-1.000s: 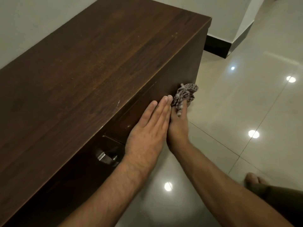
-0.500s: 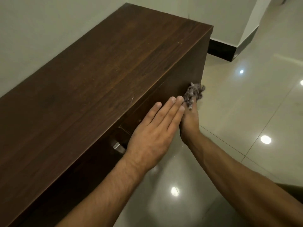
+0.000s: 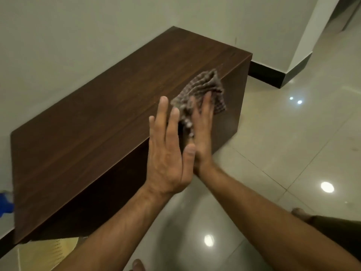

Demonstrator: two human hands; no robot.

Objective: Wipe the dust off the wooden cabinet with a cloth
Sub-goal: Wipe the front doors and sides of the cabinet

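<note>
A long, low, dark wooden cabinet (image 3: pixel 97 124) stands against the white wall. A grey-brown checked cloth (image 3: pixel 203 89) hangs crumpled in the air in front of the cabinet's front top edge, near its right end. My right hand (image 3: pixel 203 133) is raised with its fingers straight, and the cloth is draped over the fingertips and pinched against the palm. My left hand (image 3: pixel 168 153) is lifted off the cabinet, flat and open, fingers together, its thumb side beside the right hand's palm.
Glossy beige floor tiles (image 3: pixel 293 153) with light reflections spread to the right. A black skirting (image 3: pixel 267 75) runs along the wall behind the cabinet's right end. A blue object (image 3: pixel 5 204) shows at the left edge, a yellow surface (image 3: pixel 48 253) under the cabinet's near end. My toes (image 3: pixel 298 212) are at lower right.
Both hands have lifted away from the cabinet's front face. The cloth has come up above the front top edge and spread out. The camera has pulled back, showing the cabinet's near end.
</note>
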